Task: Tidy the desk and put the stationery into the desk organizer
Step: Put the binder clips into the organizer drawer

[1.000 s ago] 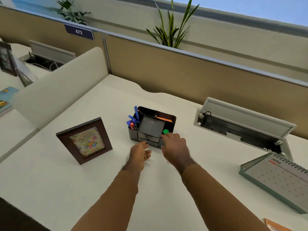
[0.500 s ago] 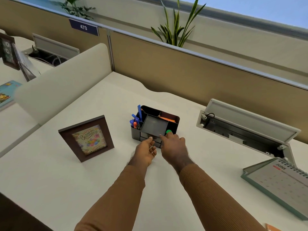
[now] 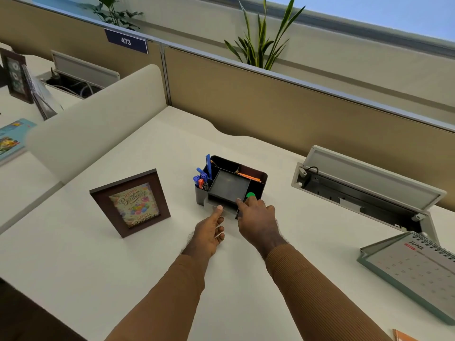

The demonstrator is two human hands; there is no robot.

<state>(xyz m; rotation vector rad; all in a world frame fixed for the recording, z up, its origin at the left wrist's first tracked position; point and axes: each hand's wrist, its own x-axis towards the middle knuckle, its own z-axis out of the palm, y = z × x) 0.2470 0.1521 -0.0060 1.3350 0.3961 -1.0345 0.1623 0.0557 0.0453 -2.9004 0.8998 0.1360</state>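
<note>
Dark plastic desk organizer [image 3: 231, 184] sits straight ahead, touching both hands: left hand [image 3: 209, 232] thumb pressing its pulled-out drawer [image 3: 216, 207], right hand [image 3: 257, 221] fingers extended against its front corner.

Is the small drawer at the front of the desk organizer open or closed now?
Open: the drawer sticks out from the front of the desk organizer, with the left hand on it.

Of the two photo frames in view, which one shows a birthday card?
The brown frame standing on the near desk, left of the organizer; the other frame is on the neighbouring desk.
</note>
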